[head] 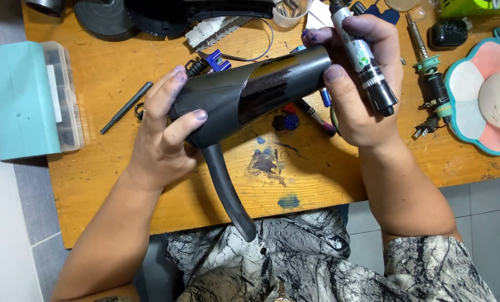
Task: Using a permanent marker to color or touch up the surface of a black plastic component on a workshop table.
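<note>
the black hair dryer body [244, 98] was up off the wooden table [121, 184], held sideways between both hands, with its curved handle [227, 193] hanging down toward the person's lap. the shell had a glossy strip along the barrel that looked a bit yellowish on top. left hand [163, 134] was wrapped around the fat rear end, fingers curled over the top, thumb on the side. right hand [361, 84] gripped the narrow nozzle end and also had a marker-like pen [364, 61] pinched in the same fist, tip pointing down (fingertips on both hands looked stained purple). under the dryer the table had blue and dark paint smudges [266, 162], plus a small blue part [288, 121]. further out: a thin black rod [126, 107] to the left, a teal plastic organiser box [29, 100] at the table edge, a soldering iron [431, 78] on the right, and a flower-shaped pink and teal tray [476, 95] past that.
</note>
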